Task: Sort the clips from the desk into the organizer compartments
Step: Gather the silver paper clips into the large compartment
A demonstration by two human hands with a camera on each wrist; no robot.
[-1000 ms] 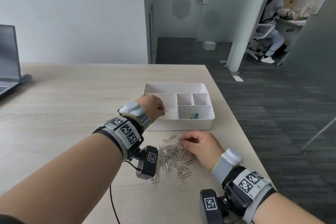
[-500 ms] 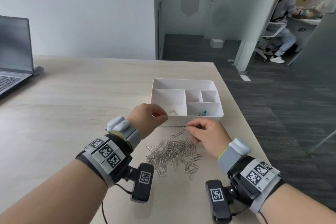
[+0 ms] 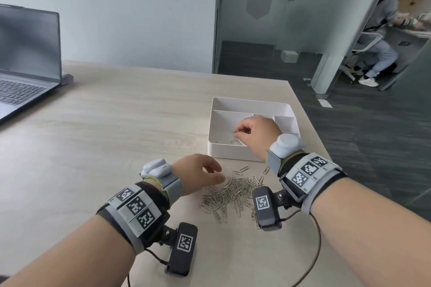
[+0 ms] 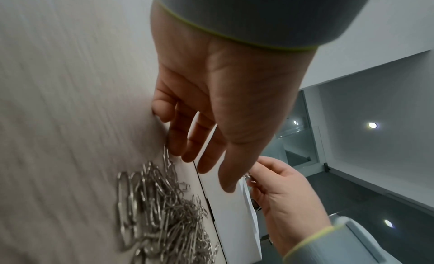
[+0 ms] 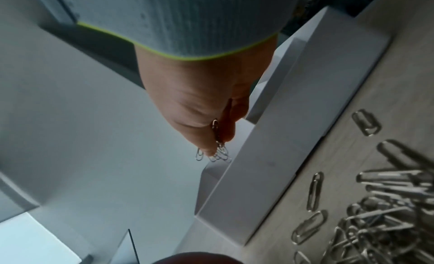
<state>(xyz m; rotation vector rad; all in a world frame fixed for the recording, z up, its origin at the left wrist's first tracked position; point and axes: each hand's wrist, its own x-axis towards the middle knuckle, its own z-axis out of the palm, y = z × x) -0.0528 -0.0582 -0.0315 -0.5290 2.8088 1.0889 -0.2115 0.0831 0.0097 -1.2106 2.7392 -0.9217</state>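
Paper clips going into the white organizer

Right hand (image 3: 257, 133) pinches several thin wire clips (image 5: 217, 153) over the organizer (image 3: 233, 152)'s big left compartment — left hand (image 3: 198, 173), fingers loosely apart, hovers at 9 o'clock of the shiny clip heap (image 3: 233, 191) on the pale woodgrain tabletop (image 3: 116, 128).

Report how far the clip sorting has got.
Barely started. Done: a few clips lie in the organizer's large left compartment. In hand: the right hand pinches several clips above that compartment; the left hand reaches, fingers straight, toward the pile. Left: nearly the whole pile on the desk.
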